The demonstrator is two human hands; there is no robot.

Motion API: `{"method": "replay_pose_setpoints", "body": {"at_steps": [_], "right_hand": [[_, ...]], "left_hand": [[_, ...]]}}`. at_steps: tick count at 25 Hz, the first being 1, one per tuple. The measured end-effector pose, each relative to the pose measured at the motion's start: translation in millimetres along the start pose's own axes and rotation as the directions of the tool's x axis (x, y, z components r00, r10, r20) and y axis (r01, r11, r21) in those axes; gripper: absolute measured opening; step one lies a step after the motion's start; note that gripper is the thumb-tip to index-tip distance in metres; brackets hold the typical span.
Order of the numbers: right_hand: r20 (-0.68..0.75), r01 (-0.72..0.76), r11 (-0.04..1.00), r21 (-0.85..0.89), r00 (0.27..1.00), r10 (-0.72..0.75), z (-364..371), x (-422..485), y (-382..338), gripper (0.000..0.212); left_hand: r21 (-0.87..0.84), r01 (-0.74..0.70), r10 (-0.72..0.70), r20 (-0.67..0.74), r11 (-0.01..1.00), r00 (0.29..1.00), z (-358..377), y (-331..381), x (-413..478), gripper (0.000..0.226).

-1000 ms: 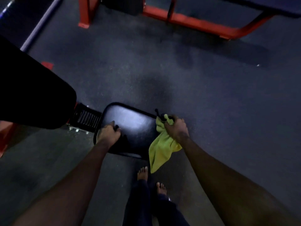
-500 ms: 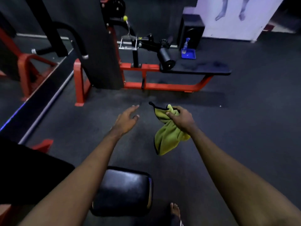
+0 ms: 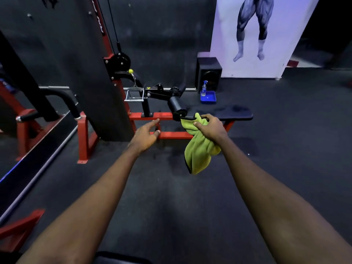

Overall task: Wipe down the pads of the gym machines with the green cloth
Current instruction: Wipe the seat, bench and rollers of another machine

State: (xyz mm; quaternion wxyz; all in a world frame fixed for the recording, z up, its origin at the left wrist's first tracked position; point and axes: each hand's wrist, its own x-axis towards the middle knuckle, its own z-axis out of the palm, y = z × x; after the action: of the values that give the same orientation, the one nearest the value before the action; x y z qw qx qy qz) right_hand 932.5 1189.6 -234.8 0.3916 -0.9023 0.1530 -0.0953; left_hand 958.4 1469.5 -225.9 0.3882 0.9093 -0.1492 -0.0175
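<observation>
Out ahead of me, through the head camera, both my arms are reaching forward over the dark floor (image 3: 285, 149). My right hand (image 3: 210, 128) is gripping the green cloth (image 3: 200, 155), with fingers and thumb curling round its bunched top. The rest of the cloth is hanging below my fist, clear of the floor. My left hand (image 3: 144, 136) is hovering open in the air, fingers straight and slightly spread, holding nothing.

Beyond my hands, a long black bench pad (image 3: 234, 113) is lying on a red frame (image 3: 171, 135), with a black roller pad (image 3: 175, 105) sitting at its left end. The cloth's top corner seems to be hanging just short of the bench pad, though the dim light is making contact hard to judge. Farther back, a spray bottle (image 3: 204, 88) is standing in a blue tray (image 3: 208, 97) beside a black speaker (image 3: 209, 73).
</observation>
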Motion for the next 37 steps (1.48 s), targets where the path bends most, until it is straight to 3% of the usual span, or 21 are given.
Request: {"method": "replay_pose_setpoints", "body": {"at_steps": [6, 19, 26, 37], "right_hand": [[-0.102, 0.019, 0.999, 0.045, 0.995, -0.014, -24.9, 113.2, 10.7, 0.061], [-0.093, 0.067, 0.998, -0.007, 0.993, -0.067, -12.3, 377.6, 17.8, 0.056], [-0.001, 0.081, 0.997, 0.005, 0.997, -0.081, 10.3, 537.5, 54.3, 0.058], [0.295, 0.193, 0.979, -0.06, 0.941, -0.167, 98.7, 751.9, 62.5, 0.057]], "left_hand": [[0.002, -0.025, 0.025, -0.037, 1.0, 0.999, 15.2, 15.9, 101.6, 0.053], [-0.024, -0.034, 0.034, -0.007, 0.999, 0.999, 65.5, -18.4, 368.7, 0.055], [-0.018, 0.073, -0.073, -0.013, 0.997, 0.997, 116.9, -35.2, 493.8, 0.056], [-0.079, 0.233, -0.24, -0.093, 0.969, 0.966, 161.0, -82.6, 661.1, 0.058]]}}
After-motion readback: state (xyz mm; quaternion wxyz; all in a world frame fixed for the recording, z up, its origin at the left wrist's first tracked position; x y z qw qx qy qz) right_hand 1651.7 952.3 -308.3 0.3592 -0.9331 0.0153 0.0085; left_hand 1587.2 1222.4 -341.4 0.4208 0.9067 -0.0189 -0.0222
